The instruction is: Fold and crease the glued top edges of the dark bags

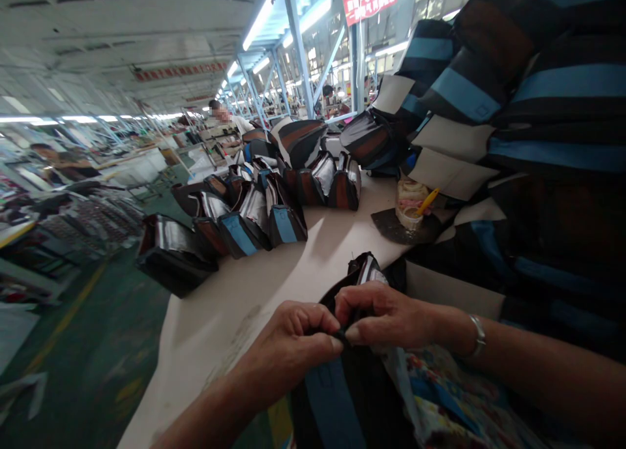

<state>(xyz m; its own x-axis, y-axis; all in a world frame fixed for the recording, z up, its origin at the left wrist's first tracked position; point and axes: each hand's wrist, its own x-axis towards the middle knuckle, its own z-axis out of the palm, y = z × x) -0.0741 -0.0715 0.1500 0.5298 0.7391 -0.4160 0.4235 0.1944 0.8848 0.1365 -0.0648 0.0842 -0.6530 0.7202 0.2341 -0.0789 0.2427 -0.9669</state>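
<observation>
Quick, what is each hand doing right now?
Left hand: closed, pinching the top edge of the black fabric bag with a blue stripe.
Right hand: closed, pinching the same edge, fingertips meeting the left's.

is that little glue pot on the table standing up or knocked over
Upright. The glue pot stands on a dark mat with its mouth facing up and a yellow stick leaning out of the top.

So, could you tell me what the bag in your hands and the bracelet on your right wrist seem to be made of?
Bag: probably woven fabric, matte dark with a blue stripe; the edge bunches softly where the left hand and right hand pinch it. Bracelet: likely metal, a thin silvery band catching light.
</observation>
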